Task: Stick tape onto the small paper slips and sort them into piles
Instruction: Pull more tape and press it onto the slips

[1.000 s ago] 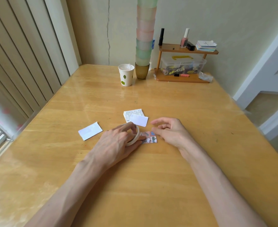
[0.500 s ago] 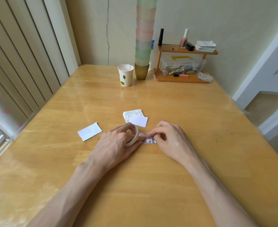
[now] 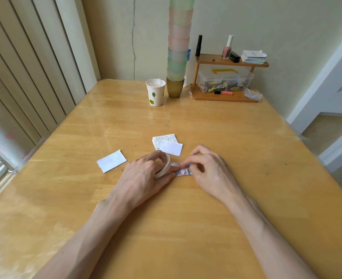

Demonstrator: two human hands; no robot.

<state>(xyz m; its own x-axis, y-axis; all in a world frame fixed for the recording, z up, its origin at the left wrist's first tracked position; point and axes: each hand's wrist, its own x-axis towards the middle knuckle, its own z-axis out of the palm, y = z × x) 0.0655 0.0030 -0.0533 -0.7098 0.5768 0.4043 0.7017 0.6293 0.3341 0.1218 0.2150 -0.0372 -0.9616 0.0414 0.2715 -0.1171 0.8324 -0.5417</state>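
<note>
My left hand (image 3: 144,178) grips a white roll of tape (image 3: 164,166), held on edge against the table. Right beside it lies a small colourful printed paper slip (image 3: 183,172). My right hand (image 3: 210,172) has curled fingers and pinches the slip's upper edge, where a strip of tape runs from the roll. Just behind sit a printed slip (image 3: 164,139) and a plain white slip (image 3: 171,148) overlapping it. Another white slip (image 3: 111,161) lies alone to the left.
The wooden table (image 3: 186,228) carries a paper cup (image 3: 155,94), a tall stack of pastel cups (image 3: 178,47) and a small wooden shelf (image 3: 224,77) with a clear box and bottles at the far edge. Blinds stand left, a doorway right.
My right hand has moved left onto the colourful slip and now pinches it next to the roll. My left hand stays on the tape roll.
</note>
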